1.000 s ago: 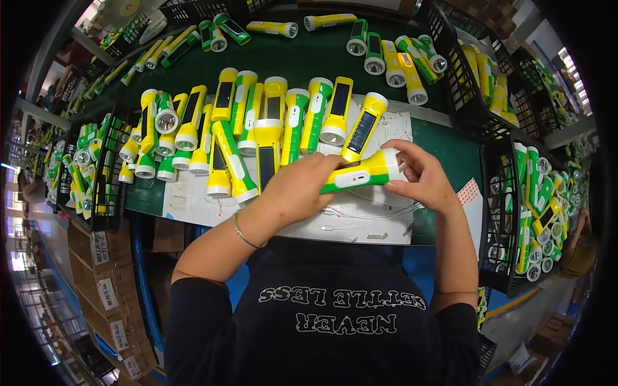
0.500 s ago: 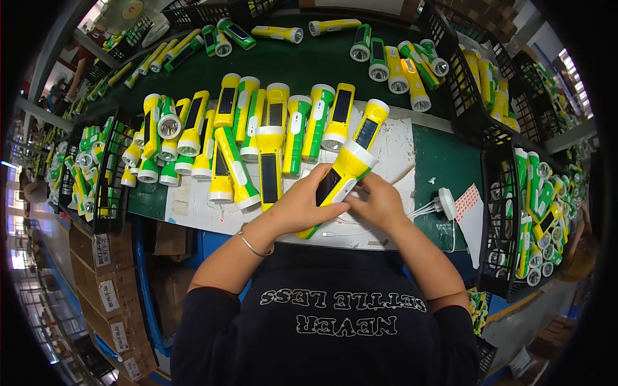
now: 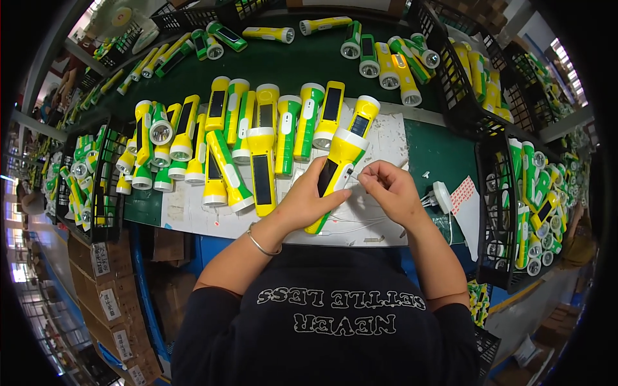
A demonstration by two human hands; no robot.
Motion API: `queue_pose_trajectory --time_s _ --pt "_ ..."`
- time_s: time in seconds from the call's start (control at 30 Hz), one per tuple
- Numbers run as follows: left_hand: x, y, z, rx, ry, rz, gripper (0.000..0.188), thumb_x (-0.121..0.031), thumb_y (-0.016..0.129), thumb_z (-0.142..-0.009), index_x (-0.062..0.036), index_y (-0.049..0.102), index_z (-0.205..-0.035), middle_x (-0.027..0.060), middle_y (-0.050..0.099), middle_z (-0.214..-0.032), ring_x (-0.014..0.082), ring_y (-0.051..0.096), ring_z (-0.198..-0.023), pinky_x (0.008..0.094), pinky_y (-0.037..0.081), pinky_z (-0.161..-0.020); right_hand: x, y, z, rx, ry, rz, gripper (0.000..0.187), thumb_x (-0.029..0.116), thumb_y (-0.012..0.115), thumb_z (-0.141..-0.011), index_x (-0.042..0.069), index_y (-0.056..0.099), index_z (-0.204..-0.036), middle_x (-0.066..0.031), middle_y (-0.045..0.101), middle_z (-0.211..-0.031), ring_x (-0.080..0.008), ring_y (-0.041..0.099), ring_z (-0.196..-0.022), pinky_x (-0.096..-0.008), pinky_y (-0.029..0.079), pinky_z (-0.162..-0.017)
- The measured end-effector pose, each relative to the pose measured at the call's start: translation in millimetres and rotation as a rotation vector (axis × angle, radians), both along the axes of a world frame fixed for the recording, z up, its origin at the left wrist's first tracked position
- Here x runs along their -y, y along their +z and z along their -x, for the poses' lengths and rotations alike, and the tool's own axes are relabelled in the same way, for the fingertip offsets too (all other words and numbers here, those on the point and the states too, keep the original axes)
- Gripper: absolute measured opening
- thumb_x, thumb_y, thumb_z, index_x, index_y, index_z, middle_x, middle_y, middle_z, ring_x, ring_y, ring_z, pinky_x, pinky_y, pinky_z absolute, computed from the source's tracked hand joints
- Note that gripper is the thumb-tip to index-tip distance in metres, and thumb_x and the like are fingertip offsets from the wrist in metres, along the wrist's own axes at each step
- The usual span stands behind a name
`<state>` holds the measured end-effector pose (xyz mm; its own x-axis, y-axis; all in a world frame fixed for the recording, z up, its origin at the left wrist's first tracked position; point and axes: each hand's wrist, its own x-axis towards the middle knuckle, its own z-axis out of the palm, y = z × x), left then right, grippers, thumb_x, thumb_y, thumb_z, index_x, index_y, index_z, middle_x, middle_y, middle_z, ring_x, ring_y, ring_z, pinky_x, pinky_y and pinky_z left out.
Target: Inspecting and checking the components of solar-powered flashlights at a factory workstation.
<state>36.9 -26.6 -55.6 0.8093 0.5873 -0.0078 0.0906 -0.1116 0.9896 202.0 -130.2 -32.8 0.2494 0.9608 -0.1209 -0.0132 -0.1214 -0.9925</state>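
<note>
My left hand [image 3: 302,201] is wrapped round a yellow and green flashlight [image 3: 346,149] with a white head rim and a dark solar panel. The flashlight is tilted, its head pointing up and to the right. Close to its white side strip, my right hand [image 3: 395,193] has thumb and forefinger pinched together; whatever is between them is too small to make out. Thin white cables [image 3: 368,225] lie on the board below, running toward a white charger block [image 3: 441,195]. Just beyond the held flashlight lies another flashlight [image 3: 364,116].
Several yellow and green flashlights [image 3: 262,174] lie in rows on the white board [image 3: 385,138]. More lie across the green table [image 3: 283,64]. Black crates of flashlights stand at the left [image 3: 114,212] and right [image 3: 501,257]. A red-patterned sticker sheet [image 3: 461,193] is beside the charger.
My right hand has drawn back slightly to the right from the flashlight, and its pinched fingertips now show. The flashlight has turned a little, showing more of its white side strip.
</note>
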Motion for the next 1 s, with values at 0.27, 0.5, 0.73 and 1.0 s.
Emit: queue_pose_trajectory --time_s 0.27,0.5,0.73,1.0 --pt "9.4 3.1 -4.7 -0.067 0.225 -0.734 0.062 -0.022 0.066 -0.076 0.0041 0.035 -0.123 0.0228 0.051 -0.111 0.0349 0.056 -0.097 0.0377 0.046 -0.082 2.4 -1.6 4.6 0.022 -0.079 0.046 0.013 0.012 0.059 -0.084 -0.001 0.056 -0.085 0.0028 0.055 -0.071 -0.0005 0.044 -0.062 -0.0169 0.036 -0.054" --pt "5.1 3.3 -6.9 -0.125 0.224 -0.619 0.062 -0.022 0.067 -0.075 0.0031 0.036 -0.123 0.0246 0.05 -0.111 0.0389 0.053 -0.099 0.0393 0.045 -0.083 7.4 -2.8 1.6 0.113 -0.119 0.01 0.015 0.014 0.062 -0.081 0.0 0.056 -0.083 0.0004 0.055 -0.067 -0.0023 0.045 -0.061 -0.0192 0.037 -0.053" --pt "17.7 26.8 -30.1 0.376 0.083 0.4 0.045 -0.015 0.059 -0.085 -0.0041 0.036 -0.121 0.0094 0.054 -0.108 0.0145 0.052 -0.096 0.0271 0.042 -0.084 17.7 1.4 15.7 0.312 0.015 -0.145 0.047 0.036 0.068 -0.074 0.003 0.057 -0.105 -0.0134 0.062 -0.091 -0.0275 0.061 -0.083 -0.0327 0.048 -0.074" --pt "2.3 19.0 -16.4 0.264 0.13 0.343 0.065 -0.035 0.052 -0.085 -0.0124 0.023 -0.139 0.0078 0.04 -0.121 0.0187 0.045 -0.109 0.0326 0.037 -0.091 122.8 77.7 -119.7 1.071 -0.888 0.133 0.044 0.038 0.068 -0.073 0.002 0.061 -0.097 -0.0171 0.062 -0.09 -0.029 0.061 -0.081 -0.0357 0.047 -0.072"
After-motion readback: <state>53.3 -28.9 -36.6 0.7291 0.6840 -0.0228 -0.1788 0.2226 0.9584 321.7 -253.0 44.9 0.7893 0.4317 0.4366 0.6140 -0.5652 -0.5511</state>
